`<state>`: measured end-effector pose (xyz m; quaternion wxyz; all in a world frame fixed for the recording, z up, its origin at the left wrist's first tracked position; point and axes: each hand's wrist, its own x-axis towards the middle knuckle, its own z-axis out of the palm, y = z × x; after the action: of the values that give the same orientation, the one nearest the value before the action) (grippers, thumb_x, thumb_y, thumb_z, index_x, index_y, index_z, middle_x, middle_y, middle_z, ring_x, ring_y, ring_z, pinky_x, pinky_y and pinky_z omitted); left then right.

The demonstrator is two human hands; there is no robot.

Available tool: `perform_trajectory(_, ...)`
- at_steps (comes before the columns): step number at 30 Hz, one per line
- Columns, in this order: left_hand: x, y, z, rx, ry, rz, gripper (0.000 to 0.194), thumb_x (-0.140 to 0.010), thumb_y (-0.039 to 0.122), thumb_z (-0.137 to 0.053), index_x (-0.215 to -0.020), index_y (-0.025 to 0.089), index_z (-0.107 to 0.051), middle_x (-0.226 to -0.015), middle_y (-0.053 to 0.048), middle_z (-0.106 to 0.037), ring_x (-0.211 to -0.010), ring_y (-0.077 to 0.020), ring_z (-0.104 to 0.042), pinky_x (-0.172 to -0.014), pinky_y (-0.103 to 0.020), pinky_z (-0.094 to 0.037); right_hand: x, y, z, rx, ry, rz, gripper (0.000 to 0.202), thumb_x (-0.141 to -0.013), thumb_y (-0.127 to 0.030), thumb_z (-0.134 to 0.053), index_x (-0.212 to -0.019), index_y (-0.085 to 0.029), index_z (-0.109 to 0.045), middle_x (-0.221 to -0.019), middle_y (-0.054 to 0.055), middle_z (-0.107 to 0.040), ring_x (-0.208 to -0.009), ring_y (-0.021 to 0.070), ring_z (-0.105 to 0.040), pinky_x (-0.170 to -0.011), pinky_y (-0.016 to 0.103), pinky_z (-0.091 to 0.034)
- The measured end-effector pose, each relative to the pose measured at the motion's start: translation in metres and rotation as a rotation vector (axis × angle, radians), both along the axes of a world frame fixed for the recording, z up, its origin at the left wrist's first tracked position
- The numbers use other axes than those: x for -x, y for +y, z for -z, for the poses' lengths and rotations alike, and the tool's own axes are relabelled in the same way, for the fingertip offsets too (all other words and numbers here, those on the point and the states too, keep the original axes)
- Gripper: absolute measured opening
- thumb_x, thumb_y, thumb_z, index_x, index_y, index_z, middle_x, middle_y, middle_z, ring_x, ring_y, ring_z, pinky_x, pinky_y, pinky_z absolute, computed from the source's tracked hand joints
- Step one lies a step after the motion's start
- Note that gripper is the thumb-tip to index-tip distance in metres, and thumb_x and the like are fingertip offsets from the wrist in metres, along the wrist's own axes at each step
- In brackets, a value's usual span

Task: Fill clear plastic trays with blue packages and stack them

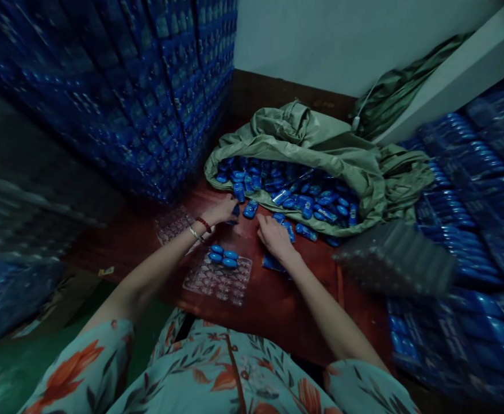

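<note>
My left hand (222, 210), with a red bead bracelet and a pale bangle at its wrist, is closed on a small blue packet (235, 215) that its fingers partly cover. To its right, my right hand (275, 237) is low over the red tabletop (295, 310). Its fingers are loosely bent and apart, with nothing visible in them. Blue packets lie beside and below this hand. A clear plastic tray (217, 282) with rows of hollows lies in front of me, several blue pieces (223, 256) at its far edge. Beyond my hands a green sack (295, 141) gapes, full of blue packets (303, 198).
Tall stacks of blue packed goods (148, 103) rise at the left, and more blue packs (462, 218) are piled at the right. A grey stack of trays (396, 259) stands on the table's right side. Another clear tray (172, 224) lies beyond my left forearm.
</note>
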<state>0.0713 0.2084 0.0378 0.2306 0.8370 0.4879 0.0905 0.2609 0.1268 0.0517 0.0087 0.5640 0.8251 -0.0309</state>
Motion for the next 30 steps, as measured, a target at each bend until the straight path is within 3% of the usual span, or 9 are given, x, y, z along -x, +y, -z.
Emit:
perform_trajectory(3, 0.034, -0.024, -0.012, -0.096, -0.135, -0.100, 0.021, -0.079, 0.019, -0.057, -0.098, 0.011, -0.054, -0.094, -0.009, -0.056, -0.088, -0.0195, -0.053, -0.080, -0.031, -0.044, -0.020, -0.033, -0.003, -0.056, 0.465, 0.082, 0.038, -0.092, -0.023, -0.037, -0.129, -0.015, -0.041, -0.115, 0.013, -0.059, -0.101, 0.0213, -0.058, -0.083, 0.033, -0.047)
perform_trajectory(7, 0.083, -0.093, -0.025, -0.217, -0.444, -0.391, 0.020, -0.084, 0.031, -0.056, -0.097, 0.016, -0.055, -0.087, -0.001, -0.060, -0.078, -0.0139, -0.056, -0.072, -0.025, -0.045, -0.023, -0.094, 0.002, -0.050, 0.914, 0.204, 0.027, -0.089, -0.032, -0.049, -0.113, -0.021, -0.053, -0.097, 0.005, -0.065, -0.085, 0.0179, -0.062, -0.075, 0.030, -0.050)
perform_trajectory(10, 0.103, -0.154, -0.028, -0.226, -0.463, -0.487, 0.024, -0.081, 0.035, -0.062, -0.096, 0.017, -0.059, -0.083, 0.000, -0.062, -0.066, -0.0110, -0.055, -0.060, -0.021, -0.044, -0.004, -0.127, 0.011, 0.001, 1.008, 0.126, 0.016, -0.087, -0.029, -0.053, -0.099, -0.021, -0.061, -0.089, 0.004, -0.065, -0.083, 0.0172, -0.062, -0.075, 0.030, -0.051)
perform_trajectory(14, 0.098, -0.204, -0.022, -0.268, -0.470, -0.345, 0.017, -0.084, 0.027, -0.059, -0.098, 0.018, -0.060, -0.086, -0.004, -0.064, -0.076, -0.0141, -0.059, -0.068, -0.024, -0.049, 0.023, -0.135, 0.022, -0.018, 0.829, -0.053, 0.027, -0.090, -0.015, -0.043, -0.109, -0.020, -0.060, -0.096, 0.007, -0.063, -0.089, 0.0167, -0.060, -0.080, 0.029, -0.049)
perform_trajectory(17, 0.083, -0.212, -0.010, -0.299, -0.453, -0.223, 0.018, -0.089, 0.018, -0.047, -0.104, 0.018, -0.057, -0.092, -0.007, -0.064, -0.087, -0.0163, -0.061, -0.076, -0.028, -0.051, 0.031, -0.126, 0.016, -0.046, 0.488, -0.170, 0.036, -0.086, -0.006, -0.041, -0.113, -0.018, -0.060, -0.094, 0.009, -0.062, -0.087, 0.0181, -0.059, -0.078, 0.030, -0.047)
perform_trajectory(20, 0.072, -0.210, 0.003, -0.306, -0.352, -0.115, 0.029, -0.090, 0.012, -0.041, -0.114, 0.019, -0.054, -0.103, -0.009, -0.062, -0.094, -0.0178, -0.059, -0.080, -0.032, -0.051, 0.034, -0.117, -0.002, -0.026, 0.257, -0.229, 0.037, -0.084, -0.003, -0.042, -0.112, -0.019, -0.060, -0.095, 0.008, -0.062, -0.089, 0.0189, -0.058, -0.083, 0.033, -0.043)
perform_trajectory(25, 0.065, -0.207, 0.011, -0.315, -0.191, 0.026, 0.037, -0.090, 0.011, -0.038, -0.124, 0.021, -0.050, -0.113, -0.011, -0.059, -0.104, -0.0210, -0.057, -0.087, -0.038, -0.051, 0.047, -0.107, -0.026, 0.031, 0.115, -0.338, 0.028, -0.087, -0.005, -0.043, -0.105, -0.018, -0.060, -0.094, 0.006, -0.062, -0.086, 0.0178, -0.058, -0.088, 0.035, -0.039)
perform_trajectory(30, 0.060, -0.204, 0.013, -0.310, -0.138, 0.067, 0.041, -0.091, 0.011, -0.035, -0.128, 0.022, -0.049, -0.117, -0.012, -0.058, -0.107, -0.0226, -0.054, -0.088, -0.039, -0.051, 0.065, -0.101, -0.028, 0.062, 0.064, -0.391, 0.023, -0.088, -0.010, -0.046, -0.107, -0.015, -0.059, -0.093, 0.008, -0.062, -0.082, 0.0182, -0.058, -0.084, 0.036, -0.041)
